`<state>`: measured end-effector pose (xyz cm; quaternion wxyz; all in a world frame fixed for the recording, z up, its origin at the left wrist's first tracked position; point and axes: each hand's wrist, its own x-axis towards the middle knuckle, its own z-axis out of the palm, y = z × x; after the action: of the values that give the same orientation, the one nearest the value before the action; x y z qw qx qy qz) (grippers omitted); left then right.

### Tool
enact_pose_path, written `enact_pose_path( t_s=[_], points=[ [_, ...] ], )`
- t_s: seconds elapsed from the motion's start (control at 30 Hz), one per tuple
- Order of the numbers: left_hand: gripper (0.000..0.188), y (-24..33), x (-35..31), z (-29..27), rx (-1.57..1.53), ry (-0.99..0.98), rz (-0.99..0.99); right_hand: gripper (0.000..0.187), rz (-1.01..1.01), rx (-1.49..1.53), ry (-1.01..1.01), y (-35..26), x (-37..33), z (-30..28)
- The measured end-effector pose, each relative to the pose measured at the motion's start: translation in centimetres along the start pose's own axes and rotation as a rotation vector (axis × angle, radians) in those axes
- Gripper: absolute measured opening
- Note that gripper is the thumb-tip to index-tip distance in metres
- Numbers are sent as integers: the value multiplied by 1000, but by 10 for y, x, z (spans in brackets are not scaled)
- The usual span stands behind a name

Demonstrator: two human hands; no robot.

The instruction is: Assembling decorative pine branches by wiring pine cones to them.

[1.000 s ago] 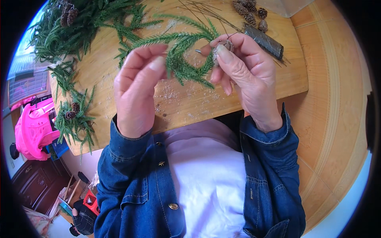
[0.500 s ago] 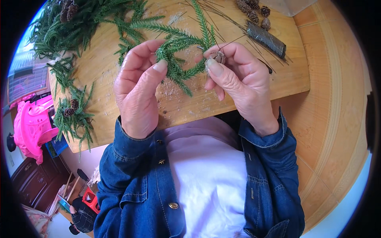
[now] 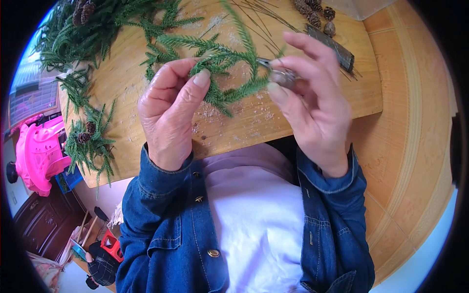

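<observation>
A looped green sprig (image 3: 215,63) hangs above the wooden table (image 3: 234,133), pinched in the person's left hand (image 3: 171,112); beside it the right hand (image 3: 320,110) (slightly blurred) grips a brown cone (image 3: 283,78). Beyond lie a dark bundle (image 3: 333,48) and loose cones (image 3: 314,18).

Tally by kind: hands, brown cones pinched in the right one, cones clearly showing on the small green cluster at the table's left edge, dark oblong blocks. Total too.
Hands (left hand, right hand): 2
Pinched brown cone: 1
Cluster cones: 2
Dark oblong block: 1
Total: 6
</observation>
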<state>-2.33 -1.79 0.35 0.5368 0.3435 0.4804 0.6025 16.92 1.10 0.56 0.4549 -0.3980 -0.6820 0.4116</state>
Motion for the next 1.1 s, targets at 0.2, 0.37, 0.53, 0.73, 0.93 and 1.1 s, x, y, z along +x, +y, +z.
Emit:
enact_pose_path(
  t_s=[0.2, 0.37, 0.53, 0.73, 0.93, 1.1],
  points=[
    [21, 3, -3, 4, 136, -30, 86, 28, -286, -222, -106, -16, 0, 12],
    [19, 3, -4, 3, 127, -22, 124, 28, -251, -222, -120, -8, 1, 12],
    [19, 5, -4, 2, 113, -49, 112, 26, -225, -222, -114, -6, 3, 14],
    [21, 8, -5, 3, 72, -99, 79, 23, -179, -180, -76, -7, 4, 18],
    [23, 8, -1, -5, 2, -117, -4, 22, -180, -170, -142, -5, 5, 7],
    [24, 4, 5, -13, 41, -131, -6, 23, -191, -85, -216, -9, 11, -2]
  ],
)
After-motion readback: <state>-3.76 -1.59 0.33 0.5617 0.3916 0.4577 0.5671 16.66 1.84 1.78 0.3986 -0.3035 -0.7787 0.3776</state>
